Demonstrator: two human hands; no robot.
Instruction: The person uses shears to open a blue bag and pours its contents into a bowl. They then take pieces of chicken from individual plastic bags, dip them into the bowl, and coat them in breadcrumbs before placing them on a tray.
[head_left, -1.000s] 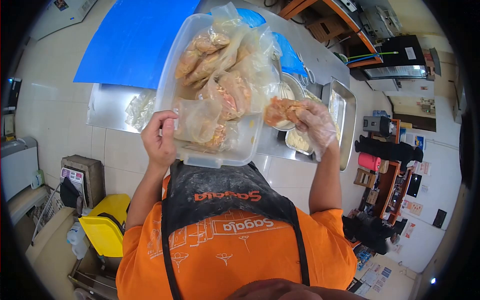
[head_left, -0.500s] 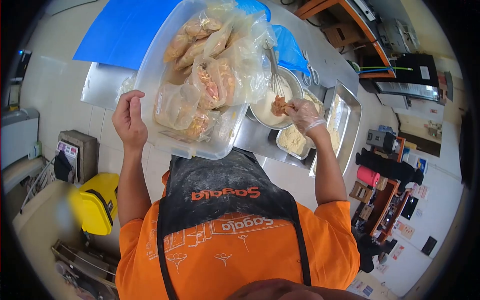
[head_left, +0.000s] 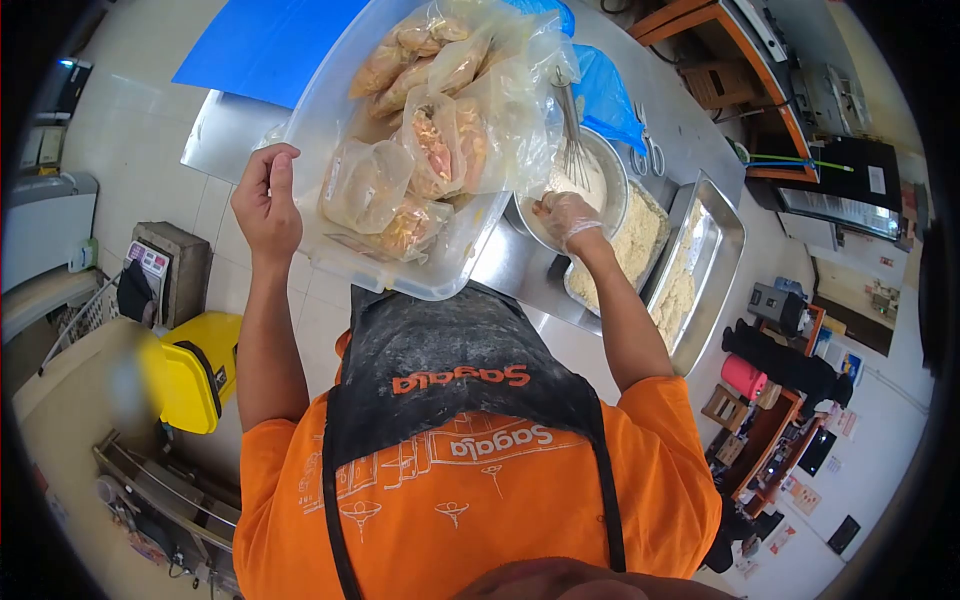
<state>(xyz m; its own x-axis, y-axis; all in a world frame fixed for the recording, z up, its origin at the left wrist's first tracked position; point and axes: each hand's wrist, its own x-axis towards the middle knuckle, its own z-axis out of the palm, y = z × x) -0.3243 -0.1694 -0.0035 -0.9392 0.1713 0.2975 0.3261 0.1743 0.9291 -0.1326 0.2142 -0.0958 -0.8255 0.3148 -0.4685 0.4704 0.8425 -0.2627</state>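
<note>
Right hand (head_left: 574, 218) at the bowl (head_left: 618, 178), beside a tub (head_left: 450, 275) of bagged meat (head_left: 435, 150)

Right hand: clear plastic glove, reaching over the lower part of the bowl, just right of centre in the frame. Fingers bunched, pointing left. A small brownish patch shows at the fingertips; from where I stand I can't tell whether they grip a piece or are bare.

Left hand (head_left: 268, 205): ungloved, left of centre, next to the tub's left side. Fingers curled in, thumb up along them. Can't tell whether it grasps the edge.

Bowl: round, metal, pale batter (head_left: 597, 190) inside. A wire whisk (head_left: 572, 130) leans in it, head down in the batter, handle toward the top of the frame.

Tub: translucent plastic, upper centre, left of the bowl. Several clear bags of meat in it, bunched toward the upper right. Its lower end juts past the edge of the steel table (head_left: 690, 140), above the black apron (head_left: 440, 360).

Right of the bowl: small metal tray (head_left: 582, 300) of crumbly, pale yellow coating; beyond it a longer, deeper metal pan (head_left: 712, 270) with more of the same along its left side.

Farther up: scissors (head_left: 650, 150), then blue plastic (head_left: 605, 100) close by the whisk. Upper left: large blue sheet (head_left: 265, 45).
</note>
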